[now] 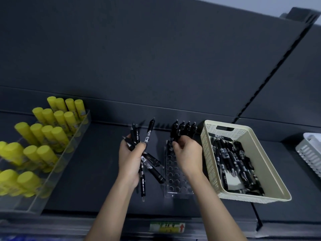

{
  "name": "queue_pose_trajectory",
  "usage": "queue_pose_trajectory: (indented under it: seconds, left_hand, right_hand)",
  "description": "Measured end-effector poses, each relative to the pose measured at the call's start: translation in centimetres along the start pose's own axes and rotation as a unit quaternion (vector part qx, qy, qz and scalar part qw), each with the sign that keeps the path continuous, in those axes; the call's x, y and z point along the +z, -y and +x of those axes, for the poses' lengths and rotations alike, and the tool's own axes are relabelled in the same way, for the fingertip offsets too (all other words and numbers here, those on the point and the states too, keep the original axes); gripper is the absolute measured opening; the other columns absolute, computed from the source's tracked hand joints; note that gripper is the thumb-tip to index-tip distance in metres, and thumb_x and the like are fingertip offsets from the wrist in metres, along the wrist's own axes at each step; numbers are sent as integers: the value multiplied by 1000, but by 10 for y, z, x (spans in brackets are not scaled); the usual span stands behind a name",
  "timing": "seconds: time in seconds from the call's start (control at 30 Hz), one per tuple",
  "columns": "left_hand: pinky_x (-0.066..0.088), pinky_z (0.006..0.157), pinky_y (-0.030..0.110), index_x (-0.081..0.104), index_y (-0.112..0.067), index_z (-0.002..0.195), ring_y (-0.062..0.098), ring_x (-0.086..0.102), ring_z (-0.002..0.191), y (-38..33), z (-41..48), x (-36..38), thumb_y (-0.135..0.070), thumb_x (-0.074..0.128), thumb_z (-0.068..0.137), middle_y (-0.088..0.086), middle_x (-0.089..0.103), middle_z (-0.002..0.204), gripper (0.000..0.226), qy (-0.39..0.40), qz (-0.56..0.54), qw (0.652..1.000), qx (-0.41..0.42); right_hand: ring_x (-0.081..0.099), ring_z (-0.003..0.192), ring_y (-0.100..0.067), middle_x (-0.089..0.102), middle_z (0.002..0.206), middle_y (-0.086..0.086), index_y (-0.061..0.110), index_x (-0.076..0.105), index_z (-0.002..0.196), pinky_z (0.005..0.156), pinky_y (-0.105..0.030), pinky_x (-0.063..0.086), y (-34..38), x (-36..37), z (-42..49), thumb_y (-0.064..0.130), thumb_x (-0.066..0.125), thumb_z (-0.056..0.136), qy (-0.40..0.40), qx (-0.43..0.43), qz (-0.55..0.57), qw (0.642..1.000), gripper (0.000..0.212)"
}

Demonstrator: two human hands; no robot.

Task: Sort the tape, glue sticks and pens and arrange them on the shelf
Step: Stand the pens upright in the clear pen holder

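Note:
My left hand (130, 158) grips a bunch of black pens (141, 150) that fan out above and below the fist. A clear acrylic pen holder (175, 178) with rows of round holes stands on the dark shelf (97, 171) between my hands. Several black pens (184, 129) stand upright in its far row. My right hand (188, 156) hovers over the holder, its curled fingers pinching one of those upright pens. A cream perforated basket (225, 134) to the right holds several more loose black pens (234, 164).
Yellow glue sticks (41, 134) stand in rows in a clear tiered tray (52, 181) at the left. A white slotted basket (311, 150) sits at the far right edge. A dark back panel rises behind the shelf; a price label (166, 227) marks the front rail.

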State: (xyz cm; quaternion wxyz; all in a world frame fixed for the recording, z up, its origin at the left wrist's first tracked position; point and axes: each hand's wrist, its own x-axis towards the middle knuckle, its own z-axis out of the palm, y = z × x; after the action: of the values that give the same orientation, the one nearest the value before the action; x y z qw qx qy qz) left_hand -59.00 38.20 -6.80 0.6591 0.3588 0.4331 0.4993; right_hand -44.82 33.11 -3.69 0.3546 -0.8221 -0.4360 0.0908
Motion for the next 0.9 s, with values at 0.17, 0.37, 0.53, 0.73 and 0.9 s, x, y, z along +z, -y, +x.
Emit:
queue_pose_trajectory:
  seconds: [0.17, 0.37, 0.53, 0.73, 0.9]
  left_hand:
    - [50, 92, 45, 59, -21, 102, 23, 64, 93, -1, -3, -3, -15, 67, 76, 3, 65, 96, 28, 4, 21, 1000, 18]
    - [53, 66, 31, 63, -26, 102, 16, 64, 73, 1, -7, -4, -21, 68, 70, 2, 64, 81, 33, 73, 11, 997, 8]
    - [42, 45, 22, 65, -19, 104, 11, 52, 54, -5, -10, -7, -14, 62, 76, 0, 58, 70, 28, 141, -46, 988, -46]
    - [47, 50, 28, 55, -10, 101, 13, 57, 56, -1, -10, 1, -10, 54, 88, 3, 61, 74, 13, 62, -57, 992, -94]
    - [39, 42, 24, 51, -13, 88, 12, 51, 50, 9, -6, 1, -5, 51, 87, 2, 56, 68, 8, 4, -28, 993, -117]
  right_hand:
    - [62, 72, -6, 66, 77, 9, 17, 66, 88, 68, -22, 51, -1, -9, -13, 30, 68, 86, -32, 14, 46, 998, 14]
    - [53, 47, 3, 63, 62, 8, 15, 69, 79, 47, -13, 39, 32, -13, -17, 28, 64, 88, 86, 78, 238, 964, 16]
    - [47, 50, -7, 53, 60, -1, 9, 57, 69, 46, -17, 38, 57, -4, -13, 17, 62, 89, 167, 116, 330, 922, 23]
    - [51, 58, -11, 53, 61, 2, 12, 54, 70, 64, -31, 50, 59, -4, -10, 9, 65, 83, 61, 101, 356, 927, 17]
    - [54, 64, -13, 57, 65, 4, 15, 57, 74, 70, -41, 51, 39, -24, 0, 10, 68, 82, -99, 49, 334, 936, 14]
